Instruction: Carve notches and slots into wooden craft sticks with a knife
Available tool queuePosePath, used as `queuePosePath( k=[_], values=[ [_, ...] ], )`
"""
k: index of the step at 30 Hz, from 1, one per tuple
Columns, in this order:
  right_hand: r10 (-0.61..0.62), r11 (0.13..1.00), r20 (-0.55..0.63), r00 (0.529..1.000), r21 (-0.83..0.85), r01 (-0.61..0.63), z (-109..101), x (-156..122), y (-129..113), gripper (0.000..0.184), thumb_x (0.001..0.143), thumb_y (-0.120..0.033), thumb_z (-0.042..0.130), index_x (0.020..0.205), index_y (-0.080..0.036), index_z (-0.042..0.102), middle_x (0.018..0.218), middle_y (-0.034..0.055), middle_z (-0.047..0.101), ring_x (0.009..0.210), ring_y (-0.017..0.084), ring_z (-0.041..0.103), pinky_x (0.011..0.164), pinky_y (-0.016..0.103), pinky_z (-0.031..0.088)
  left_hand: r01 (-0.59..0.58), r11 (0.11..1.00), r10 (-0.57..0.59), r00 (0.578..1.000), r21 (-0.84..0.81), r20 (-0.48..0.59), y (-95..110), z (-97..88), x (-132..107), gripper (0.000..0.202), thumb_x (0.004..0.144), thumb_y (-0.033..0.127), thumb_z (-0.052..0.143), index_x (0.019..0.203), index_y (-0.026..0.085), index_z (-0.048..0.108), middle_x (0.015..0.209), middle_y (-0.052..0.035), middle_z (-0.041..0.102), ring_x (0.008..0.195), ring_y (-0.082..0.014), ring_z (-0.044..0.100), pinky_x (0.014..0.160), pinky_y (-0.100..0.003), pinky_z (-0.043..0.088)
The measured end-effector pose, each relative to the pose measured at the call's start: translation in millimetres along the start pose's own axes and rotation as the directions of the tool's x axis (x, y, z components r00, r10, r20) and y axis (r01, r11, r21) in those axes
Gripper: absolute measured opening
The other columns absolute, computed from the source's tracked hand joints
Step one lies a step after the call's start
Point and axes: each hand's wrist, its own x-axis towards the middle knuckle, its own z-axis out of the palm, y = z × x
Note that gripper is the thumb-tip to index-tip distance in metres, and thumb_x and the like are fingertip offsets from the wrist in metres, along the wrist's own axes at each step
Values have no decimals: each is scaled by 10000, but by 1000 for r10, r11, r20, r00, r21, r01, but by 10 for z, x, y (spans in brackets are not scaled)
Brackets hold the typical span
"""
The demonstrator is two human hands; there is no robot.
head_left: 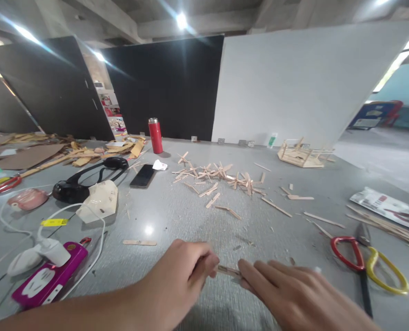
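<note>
A short, flat wooden craft stick (227, 270) spans the gap between my hands, low over the grey table. My left hand (181, 280) is closed, thumb and curled fingers pinching the stick's left end. At its other end, my right hand (290, 289) grips it under long, straightened fingertips; the thumb is mostly hidden. A single craft stick (140, 242) lies flat to the left of my left hand. Beyond both hands is a loose pile of craft sticks (221, 172). Scissors (365, 257) with red and yellow handles lie right of my right hand.
At the left are a purple power strip (68, 259) with white cables, a black headset (83, 181) and a phone (143, 176). A red bottle (155, 136) stands near the back panels. A small stick structure (301, 155) and a white packet (392, 207) sit at right.
</note>
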Motion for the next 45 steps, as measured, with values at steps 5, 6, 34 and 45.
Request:
queuePosePath(
  k=[5, 6, 34, 45],
  values=[
    [116, 993, 26, 993, 7, -116, 594, -94, -193, 545, 624, 47, 464, 1120, -155, 563, 791, 36, 711, 600, 205, 690, 516, 317, 551, -30, 993, 22, 997, 110, 79, -541, 176, 184, 385, 1031, 273, 405, 662, 181, 462, 555, 48, 432, 522, -96, 368, 535, -253, 271],
    [104, 995, 53, 993, 4, -105, 650, -105, -210, 542, 623, 43, 474, 1125, -139, 566, 785, 42, 704, 588, 213, 687, 502, 328, 557, -34, 993, 24, 996, 117, 85, -595, 194, 201, 391, 1027, 271, 412, 647, 183, 443, 546, 51, 417, 517, -96, 344, 533, -261, 256],
    [27, 999, 149, 988, -36, -22, 631, -154, -294, 885, 665, 44, 498, 1529, -39, 327, 808, 30, 626, 594, 200, 657, 479, 366, 605, -73, 988, 59, 993, 139, 102, -606, 146, 196, 396, 1006, 212, 396, 630, 171, 515, 537, 41, 440, 490, -97, 358, 531, -266, 259],
    [5, 998, 125, 992, -66, 3, 544, -85, -328, 757, 709, 27, 461, 1464, -18, 424, 801, 50, 650, 600, 198, 658, 485, 338, 598, -83, 987, 68, 992, 140, 109, -572, 122, 210, 386, 987, 209, 422, 619, 170, 529, 531, 42, 421, 477, -97, 340, 506, -259, 245]
  ],
)
